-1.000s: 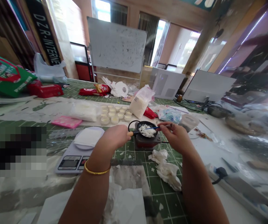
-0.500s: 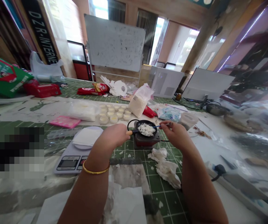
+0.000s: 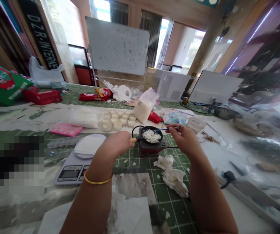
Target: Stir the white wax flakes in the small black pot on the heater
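Note:
My left hand (image 3: 121,142) is closed around the wooden handle of a small black frying pan (image 3: 143,139). The pan sits on a small hot plate (image 3: 151,149), and white flakes or chunks (image 3: 151,136) fill much of it. In my right hand (image 3: 182,135) I pinch a thin blue stick (image 3: 163,129), perhaps a brush handle; its far end reaches over the white pieces in the pan. Just behind the pan stand several small round cups (image 3: 117,125) with pale contents. A bag of white granules (image 3: 143,110) leans beside them.
A kitchen scale (image 3: 69,172) with white sheets on its plate lies left of my left forearm. Crumpled tissue (image 3: 172,177) rests in front of the hot plate. A power strip (image 3: 252,195) is at the right, a pink mold (image 3: 66,129) at the left.
The blue stick's tip has shifted to the far side of the pan, and the white pieces lie a little differently. My left hand stays on the handle.

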The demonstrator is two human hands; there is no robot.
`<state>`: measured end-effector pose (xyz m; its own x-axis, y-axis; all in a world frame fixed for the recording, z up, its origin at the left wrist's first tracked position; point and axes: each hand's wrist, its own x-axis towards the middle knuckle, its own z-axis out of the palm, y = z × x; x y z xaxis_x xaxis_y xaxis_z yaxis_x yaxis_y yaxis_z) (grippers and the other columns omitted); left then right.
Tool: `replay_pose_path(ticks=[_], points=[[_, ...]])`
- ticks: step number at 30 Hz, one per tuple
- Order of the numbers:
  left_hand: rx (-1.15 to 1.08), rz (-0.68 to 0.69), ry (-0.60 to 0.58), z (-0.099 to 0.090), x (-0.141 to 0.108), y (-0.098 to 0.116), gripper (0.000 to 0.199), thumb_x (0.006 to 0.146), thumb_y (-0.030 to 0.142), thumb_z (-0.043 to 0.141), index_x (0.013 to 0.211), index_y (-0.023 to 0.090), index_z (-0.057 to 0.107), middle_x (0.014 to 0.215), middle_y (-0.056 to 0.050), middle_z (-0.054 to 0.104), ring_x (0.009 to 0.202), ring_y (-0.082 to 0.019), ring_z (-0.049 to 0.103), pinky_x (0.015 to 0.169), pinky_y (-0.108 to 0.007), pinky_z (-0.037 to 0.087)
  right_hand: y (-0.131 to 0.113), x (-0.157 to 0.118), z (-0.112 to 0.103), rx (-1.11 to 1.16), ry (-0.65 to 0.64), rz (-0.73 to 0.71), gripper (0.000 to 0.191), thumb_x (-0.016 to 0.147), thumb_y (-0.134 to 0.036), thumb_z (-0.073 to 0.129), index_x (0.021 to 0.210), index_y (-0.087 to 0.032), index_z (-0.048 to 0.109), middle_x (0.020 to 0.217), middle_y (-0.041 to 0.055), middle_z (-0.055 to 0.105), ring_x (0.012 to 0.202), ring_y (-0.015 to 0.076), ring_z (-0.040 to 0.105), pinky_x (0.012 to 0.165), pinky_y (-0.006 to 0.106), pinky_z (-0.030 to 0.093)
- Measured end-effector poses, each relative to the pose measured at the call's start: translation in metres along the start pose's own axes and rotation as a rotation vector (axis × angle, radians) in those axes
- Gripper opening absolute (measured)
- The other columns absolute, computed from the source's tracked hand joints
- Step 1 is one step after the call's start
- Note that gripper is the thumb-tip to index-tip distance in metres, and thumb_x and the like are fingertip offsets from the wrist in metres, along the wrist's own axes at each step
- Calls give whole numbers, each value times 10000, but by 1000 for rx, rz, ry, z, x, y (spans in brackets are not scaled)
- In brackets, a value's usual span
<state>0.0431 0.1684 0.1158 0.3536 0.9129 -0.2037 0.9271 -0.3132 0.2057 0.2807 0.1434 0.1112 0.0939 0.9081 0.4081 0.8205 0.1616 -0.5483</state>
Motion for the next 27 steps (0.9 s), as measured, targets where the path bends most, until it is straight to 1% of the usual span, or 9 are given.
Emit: replay_pose_path(ticks=[2, 6, 8, 12, 14, 17, 21, 22, 27], points=[[7, 3, 9, 1, 1, 0, 293, 739, 428, 463, 746, 178, 615, 738, -72, 645, 614, -187, 568, 507, -262, 318, 3, 2, 4, -14, -22, 10, 289, 818, -377, 446, 946, -205, 640, 860, 47, 696, 821, 211, 616, 731, 322, 425], [34, 20, 16, 2, 4, 0, 294, 731, 432, 467, 720, 175, 609, 727, -71, 642, 606, -173, 560, 501, -254, 298, 7, 4, 9, 43, -154, 3, 288, 822, -373, 442, 957, -214, 639, 886, 43, 695, 826, 209, 615, 735, 321, 431], [32, 28, 20, 3, 4, -1, 291, 731, 429, 466, 715, 174, 607, 737, -72, 644, 614, -170, 561, 503, -253, 296, 7, 4, 10, 59, -140, -1, 275, 821, -373, 445, 933, -218, 642, 861, 31, 698, 813, 201, 616, 730, 315, 433], [28, 30, 20, 2, 4, 0, 270, 728, 412, 470, 700, 176, 598, 733, -68, 642, 613, -171, 559, 504, -256, 295, 9, 6, 13, 57, -43, 11, 269, 819, -369, 447, 924, -211, 638, 862, 31, 697, 826, 199, 617, 753, 320, 433], [20, 26, 17, 2, 3, 0, 265, 728, 411, 469, 698, 178, 593, 738, -65, 642, 621, -175, 563, 505, -257, 297, 11, 8, 16, 101, -75, 9, 268, 816, -364, 453, 944, -210, 632, 883, 31, 696, 834, 194, 620, 763, 317, 436], [5, 23, 16, 2, 3, -1, 268, 725, 421, 472, 696, 182, 589, 736, -61, 641, 629, -181, 568, 505, -259, 303, 12, 8, 20, 151, -123, 9, 265, 815, -368, 458, 938, -210, 631, 852, 29, 701, 808, 190, 626, 747, 312, 444], [-14, 12, 17, 2, 3, -2, 272, 721, 430, 476, 702, 185, 592, 713, -55, 637, 609, -178, 567, 496, -260, 303, 11, 7, 22, 117, -29, 0, 268, 816, -368, 455, 922, -204, 639, 859, 41, 698, 826, 199, 621, 761, 327, 438], [-21, 10, 19, 2, 3, -2, 271, 720, 429, 478, 704, 185, 593, 712, -55, 638, 609, -178, 568, 495, -260, 304, 11, 7, 22, 114, -27, 0, 271, 815, -367, 456, 931, -204, 638, 868, 43, 696, 828, 200, 621, 762, 330, 438], [-41, 2, 12, 1, 1, -2, 269, 732, 420, 472, 698, 184, 597, 704, -57, 642, 608, -183, 577, 492, -259, 314, 11, 8, 23, 177, -148, 0, 270, 818, -370, 454, 944, -210, 631, 852, 36, 699, 804, 190, 626, 739, 315, 449]])
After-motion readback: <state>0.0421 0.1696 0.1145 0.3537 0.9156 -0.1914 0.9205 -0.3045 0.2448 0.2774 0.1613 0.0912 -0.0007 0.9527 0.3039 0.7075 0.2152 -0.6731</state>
